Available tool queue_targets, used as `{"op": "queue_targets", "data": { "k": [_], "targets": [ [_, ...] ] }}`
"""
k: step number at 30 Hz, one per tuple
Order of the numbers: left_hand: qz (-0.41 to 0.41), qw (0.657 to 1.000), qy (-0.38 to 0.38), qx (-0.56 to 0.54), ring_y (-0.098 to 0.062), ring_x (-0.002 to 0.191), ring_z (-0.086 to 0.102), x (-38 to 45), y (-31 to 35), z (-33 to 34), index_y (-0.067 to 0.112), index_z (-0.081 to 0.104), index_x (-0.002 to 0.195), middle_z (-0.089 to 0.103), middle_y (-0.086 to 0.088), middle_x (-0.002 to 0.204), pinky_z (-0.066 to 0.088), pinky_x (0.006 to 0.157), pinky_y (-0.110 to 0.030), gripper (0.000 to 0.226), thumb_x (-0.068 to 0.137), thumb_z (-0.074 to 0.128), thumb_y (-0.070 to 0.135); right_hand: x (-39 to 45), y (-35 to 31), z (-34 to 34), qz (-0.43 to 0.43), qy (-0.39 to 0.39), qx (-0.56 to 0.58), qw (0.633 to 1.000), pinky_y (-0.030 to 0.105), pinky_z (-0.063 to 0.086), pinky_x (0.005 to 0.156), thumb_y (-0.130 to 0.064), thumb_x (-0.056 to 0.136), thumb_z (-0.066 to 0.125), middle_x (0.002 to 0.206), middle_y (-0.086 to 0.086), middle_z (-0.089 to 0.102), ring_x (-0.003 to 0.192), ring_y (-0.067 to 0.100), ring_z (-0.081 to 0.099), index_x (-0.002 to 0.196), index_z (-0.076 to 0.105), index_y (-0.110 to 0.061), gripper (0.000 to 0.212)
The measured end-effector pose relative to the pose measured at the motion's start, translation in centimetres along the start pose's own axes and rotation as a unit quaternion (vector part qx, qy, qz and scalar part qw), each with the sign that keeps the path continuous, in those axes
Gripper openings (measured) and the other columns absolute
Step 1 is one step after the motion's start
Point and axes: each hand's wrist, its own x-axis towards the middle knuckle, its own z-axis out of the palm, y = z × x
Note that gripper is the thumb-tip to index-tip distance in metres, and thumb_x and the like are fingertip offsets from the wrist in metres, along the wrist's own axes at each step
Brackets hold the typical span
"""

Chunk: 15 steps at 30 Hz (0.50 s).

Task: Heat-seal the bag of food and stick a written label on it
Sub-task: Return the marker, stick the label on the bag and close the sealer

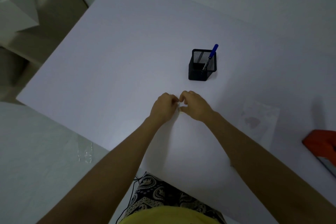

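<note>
while both hands pinch small written label (179, 107), step looks like peeling backing. left hand (163, 108) and right hand (194, 107) fingers clamped on label, between fingertips. bag (258, 120) well right of fingers, on table (127, 60). next: carry label to bag, press flat.

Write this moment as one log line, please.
stage: label handling | hands: left hand and right hand pinch small label | bag: on table, right | pen: in holder

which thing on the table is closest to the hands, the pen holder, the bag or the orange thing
The black mesh pen holder, just beyond the hands. The clear bag lies farther right, the orange thing at the right edge.
</note>
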Motion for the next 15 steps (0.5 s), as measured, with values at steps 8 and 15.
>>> {"op": "queue_targets", "data": {
  "k": [8,15],
  "targets": [
    [-0.002,1.000,0.005,0.029,-0.023,0.087,0.060,0.14,0.51,0.43,0.007,0.065,0.102,0.061,-0.012,0.102,0.041,0.074,-0.023,0.017,0.091,0.053,0.008,-0.53,0.04,0.36,-0.001,0.022,-0.004,1.000,0.032,0.047,0.075,-0.019,0.084,0.069,0.099,0.001,0.052,0.083,0.016,0.052,0.102,0.054,-0.013,0.024],
    [-0.013,1.000,0.011,-0.001,-0.023,0.081,0.062,0.46,1.01,0.63,0.006,0.057,0.104,0.067,-0.011,0.092,0.053,0.075,-0.037,0.016,0.090,0.049,0.004,-0.82,-0.16,0.32,0.015,0.038,0.027,0.999,0.028,0.044,0.073,-0.019,0.084,0.070,0.096,-0.003,0.049,0.082,0.014,0.051,0.114,0.052,-0.014,0.036]
  ]
}}
